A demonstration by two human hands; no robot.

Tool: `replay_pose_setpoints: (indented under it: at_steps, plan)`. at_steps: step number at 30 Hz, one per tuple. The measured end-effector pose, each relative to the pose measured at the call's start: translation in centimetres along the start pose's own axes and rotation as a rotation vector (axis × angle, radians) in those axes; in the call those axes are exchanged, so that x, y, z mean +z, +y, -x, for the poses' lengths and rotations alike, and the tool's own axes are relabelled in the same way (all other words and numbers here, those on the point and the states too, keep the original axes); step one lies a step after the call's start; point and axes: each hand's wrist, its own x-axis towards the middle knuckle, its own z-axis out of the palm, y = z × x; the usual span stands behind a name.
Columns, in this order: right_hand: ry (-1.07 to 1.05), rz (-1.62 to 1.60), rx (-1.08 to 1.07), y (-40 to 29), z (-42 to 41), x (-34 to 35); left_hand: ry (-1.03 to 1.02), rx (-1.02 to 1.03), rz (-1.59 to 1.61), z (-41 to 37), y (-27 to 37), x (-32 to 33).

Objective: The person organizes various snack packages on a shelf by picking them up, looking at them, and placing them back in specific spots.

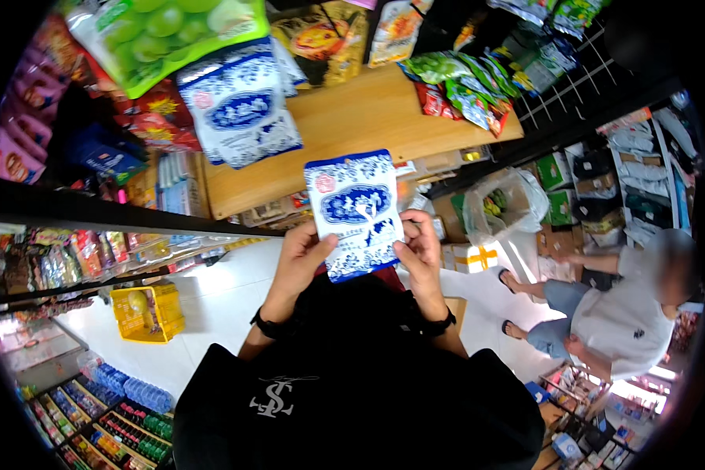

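Observation:
A flat blue-and-white candy or snack pouch (pixel 355 205) with floral print is held up in front of my chest. My left hand (pixel 302 252) grips its lower left edge, thumb on the printed front. On the opposite edge, my right hand (pixel 420 249) pinches the pouch the same way. Beyond it, similar blue-and-white pouches (pixel 241 111) hang at the left end of a wooden shelf (pixel 341 135). A large green pouch with a grape picture (pixel 170 35) hangs above those.
Small green and red snack packets (pixel 464 88) lie on the shelf's right end. A yellow plastic crate (pixel 147 314) stands on the floor at left. To the right sits a person in a white shirt (pixel 617 311), near a clear plastic bag (pixel 499 205). Bottled drinks (pixel 129 423) fill racks at lower left.

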Motion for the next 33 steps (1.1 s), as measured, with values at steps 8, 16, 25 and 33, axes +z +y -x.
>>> replay_pose_setpoints:
  at_steps: [8, 16, 25, 33]
  plan:
    - [-0.126, 0.143, -0.129, -1.2, -4.3, 6.2, 0.090, 0.126, -0.184, 1.0, 3.8, -2.1]
    - [-0.286, 0.261, -0.332, -3.8, -12.4, 11.9, 0.306, 0.347, -0.097, -2.4, 7.9, -5.2]
    - [-0.232, 0.149, -0.276, -2.7, -13.5, 13.5, 0.333, 0.381, 0.001, -4.5, 8.4, -6.6]
    - [-0.176, 0.178, -0.277, -1.7, -13.8, 13.8, 0.356, 0.359, -0.031, -5.0, 8.7, -6.8]
